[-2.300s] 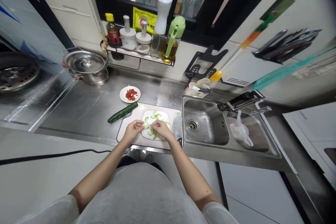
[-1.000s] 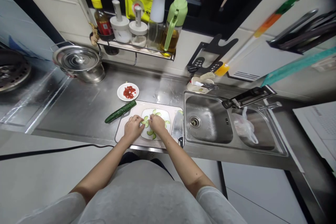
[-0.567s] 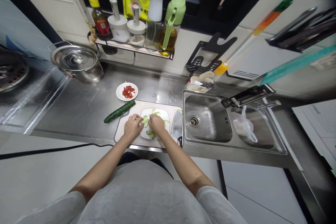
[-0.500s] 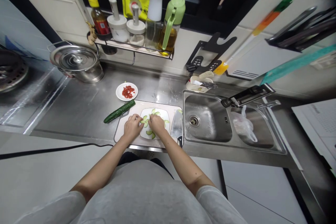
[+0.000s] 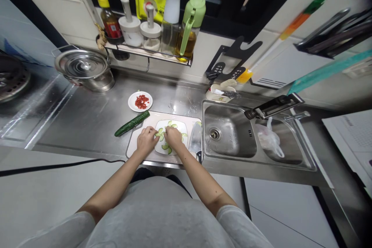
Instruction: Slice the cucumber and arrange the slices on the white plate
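My left hand [image 5: 147, 139] is at the left rim of a white square plate [image 5: 158, 148], its thumb and forefinger pinching what looks like a pale green cucumber slice. Over the plate's middle is my right hand [image 5: 173, 138], fingers curled down and closed; its fingertips, and anything in them, are hidden. Several cucumber slices [image 5: 166, 148] lie spread on the plate in small fans. Under the plate is a pale pink cutting board [image 5: 133, 146]. A knife [image 5: 195, 138] rests on the board's right side. One uncut cucumber [image 5: 132, 123] lies slanted at the board's upper left corner.
A small white plate [image 5: 131, 103] of chopped red pieces [image 5: 142, 102] sits behind the board. To the right is a double sink [image 5: 229, 135] with a plastic bag [image 5: 270, 139] and a faucet [image 5: 274, 105]. A lidded steel pot [image 5: 99, 81] stands back left, beside a seasoning shelf [image 5: 151, 53].
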`<act>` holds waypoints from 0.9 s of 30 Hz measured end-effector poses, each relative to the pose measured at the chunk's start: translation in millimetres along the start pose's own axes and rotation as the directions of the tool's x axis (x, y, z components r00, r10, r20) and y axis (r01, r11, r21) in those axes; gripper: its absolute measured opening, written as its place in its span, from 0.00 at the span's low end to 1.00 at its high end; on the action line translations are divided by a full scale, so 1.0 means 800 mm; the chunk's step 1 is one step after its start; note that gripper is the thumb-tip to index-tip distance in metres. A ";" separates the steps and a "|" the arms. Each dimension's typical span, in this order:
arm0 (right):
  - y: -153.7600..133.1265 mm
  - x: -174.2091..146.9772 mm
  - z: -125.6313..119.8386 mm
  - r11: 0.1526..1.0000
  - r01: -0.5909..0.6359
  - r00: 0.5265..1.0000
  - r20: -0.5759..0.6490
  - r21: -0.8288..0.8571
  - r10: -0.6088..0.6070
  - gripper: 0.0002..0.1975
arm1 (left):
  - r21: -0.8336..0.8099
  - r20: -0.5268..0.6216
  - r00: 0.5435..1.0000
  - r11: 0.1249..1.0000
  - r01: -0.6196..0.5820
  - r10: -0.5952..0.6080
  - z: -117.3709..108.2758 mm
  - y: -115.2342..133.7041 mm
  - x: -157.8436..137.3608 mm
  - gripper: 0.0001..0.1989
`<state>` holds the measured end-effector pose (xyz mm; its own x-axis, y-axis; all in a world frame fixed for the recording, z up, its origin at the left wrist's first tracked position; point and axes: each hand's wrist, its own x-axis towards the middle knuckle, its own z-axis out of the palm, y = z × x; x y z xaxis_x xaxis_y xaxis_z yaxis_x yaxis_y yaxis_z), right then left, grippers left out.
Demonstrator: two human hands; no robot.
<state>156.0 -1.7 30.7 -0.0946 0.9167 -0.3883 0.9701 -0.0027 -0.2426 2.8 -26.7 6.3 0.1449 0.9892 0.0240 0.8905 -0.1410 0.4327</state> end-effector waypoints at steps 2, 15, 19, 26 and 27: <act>0.000 0.000 0.000 1.000 0.000 1.000 -0.004 0.000 0.000 0.09 | 0.004 -0.004 1.000 1.000 -0.001 0.001 0.000 0.000 0.000 0.09; 0.021 -0.012 -0.022 0.985 -0.069 0.990 -0.113 0.156 0.087 0.12 | -0.152 -0.048 0.994 0.984 0.093 -0.101 -0.004 -0.007 0.001 0.11; 0.069 -0.042 -0.034 0.944 -0.125 0.958 -0.209 0.306 0.195 0.13 | -0.235 -0.077 0.982 0.961 0.149 -0.171 -0.010 -0.019 -0.005 0.10; 0.137 -0.103 -0.011 0.873 -0.217 0.902 -0.252 0.437 0.351 0.13 | -0.316 -0.061 0.979 0.934 0.167 -0.196 -0.008 -0.026 -0.023 0.11; 0.142 -0.108 -0.006 0.867 -0.219 0.900 -0.251 0.448 0.357 0.13 | -0.334 -0.057 0.976 0.925 0.181 -0.212 -0.007 -0.026 -0.024 0.11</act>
<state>275.0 -79.1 40.7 0.3176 0.9241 -0.2126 0.7614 -0.3822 -0.5236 -20.6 -42.6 1.9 -0.0715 0.9973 -0.0170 0.7058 0.0626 0.7056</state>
